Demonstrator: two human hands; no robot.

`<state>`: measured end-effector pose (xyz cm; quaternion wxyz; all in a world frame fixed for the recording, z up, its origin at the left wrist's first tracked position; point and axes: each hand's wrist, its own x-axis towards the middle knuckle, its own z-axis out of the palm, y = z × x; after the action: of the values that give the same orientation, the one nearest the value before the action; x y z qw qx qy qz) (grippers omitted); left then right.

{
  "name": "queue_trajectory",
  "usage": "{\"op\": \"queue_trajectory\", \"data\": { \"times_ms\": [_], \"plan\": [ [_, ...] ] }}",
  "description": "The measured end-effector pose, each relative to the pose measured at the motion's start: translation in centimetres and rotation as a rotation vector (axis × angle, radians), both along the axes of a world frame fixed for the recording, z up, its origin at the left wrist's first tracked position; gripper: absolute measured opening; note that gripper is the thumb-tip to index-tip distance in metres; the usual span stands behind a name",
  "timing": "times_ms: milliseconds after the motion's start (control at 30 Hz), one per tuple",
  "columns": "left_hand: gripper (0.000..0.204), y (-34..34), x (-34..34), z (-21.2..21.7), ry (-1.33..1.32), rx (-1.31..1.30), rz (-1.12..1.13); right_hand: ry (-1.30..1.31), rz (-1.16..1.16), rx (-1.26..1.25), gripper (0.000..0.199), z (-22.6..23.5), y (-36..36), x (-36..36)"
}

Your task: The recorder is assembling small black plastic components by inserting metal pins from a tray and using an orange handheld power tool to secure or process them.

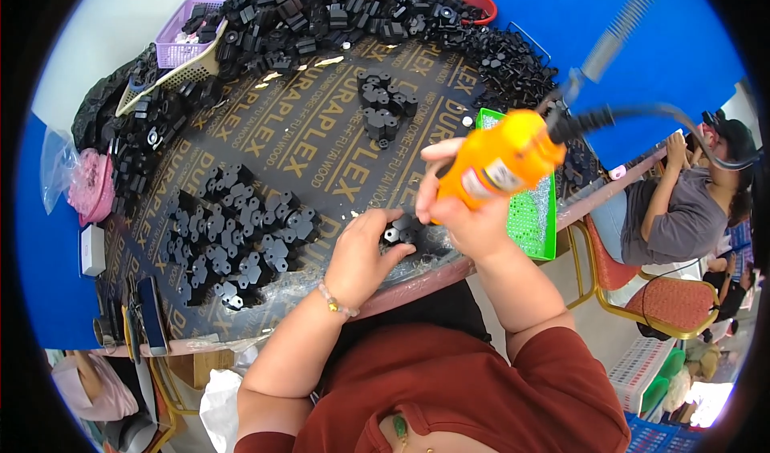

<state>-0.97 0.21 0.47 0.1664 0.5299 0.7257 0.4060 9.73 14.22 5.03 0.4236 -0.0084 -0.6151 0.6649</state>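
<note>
My right hand point(473, 224) is wrapped round an orange electric screwdriver point(501, 164), tilted with its nose down toward the table. A cable leaves its top end, and a coiled spring point(622, 28) hangs above it. Close by, my left hand point(361, 252) grips a small black plastic part point(403, 230) between thumb and fingers at the table's near edge. The screwdriver's tip is hidden behind my right hand, so I cannot tell whether it touches the part. Left of my left hand stands a group of similar black parts point(241, 232); a smaller cluster point(382, 108) sits farther back.
Loose black pieces point(321, 12) are heaped along the table's far side. A green tray point(551, 240) with small silvery bits stands by my right forearm. Purple basket point(164, 52), red bowl point(485, 8) and phone point(151, 315) lie around the rim. A co-worker point(682, 204) sits at right.
</note>
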Motion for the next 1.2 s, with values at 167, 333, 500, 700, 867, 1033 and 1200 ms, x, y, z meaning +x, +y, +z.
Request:
{"op": "queue_trajectory", "data": {
  "times_ms": [167, 333, 500, 700, 867, 1033, 1200],
  "plan": [
    [0.05, -0.1, 0.1, -0.9, 0.086, 0.092, 0.0, 0.259, 0.107, 0.085, 0.041, 2.0, 2.6, 4.2],
    [0.05, 0.3, 0.4, -0.9, 0.11, 0.13, -0.018, -0.16, -0.414, 0.191, 0.033, 1.3, 6.5, 7.9],
    [0.049, 0.3, 0.4, -0.6, 0.092, 0.107, -0.031, -0.097, -0.47, 0.165, 0.029, -1.3, 8.3, 8.5],
    [0.049, 0.1, 0.2, -0.6, 0.099, 0.102, -0.032, -0.039, -0.463, 0.118, 0.032, -0.7, 7.7, 8.5],
    [0.05, 0.2, 0.3, -0.9, 0.105, 0.114, -0.03, 0.064, -0.303, 0.166, 0.053, 2.3, 4.1, 7.5],
    [0.051, 0.0, 0.0, -0.6, 0.023, 0.052, -0.04, 0.054, 0.0, 0.012, 0.063, 2.9, -0.9, 3.1],
    [0.049, 0.4, -0.4, -1.9, 0.035, 0.058, -0.07, 0.113, 0.174, -0.024, 0.057, 2.3, -2.2, -0.1]
  ]
}}
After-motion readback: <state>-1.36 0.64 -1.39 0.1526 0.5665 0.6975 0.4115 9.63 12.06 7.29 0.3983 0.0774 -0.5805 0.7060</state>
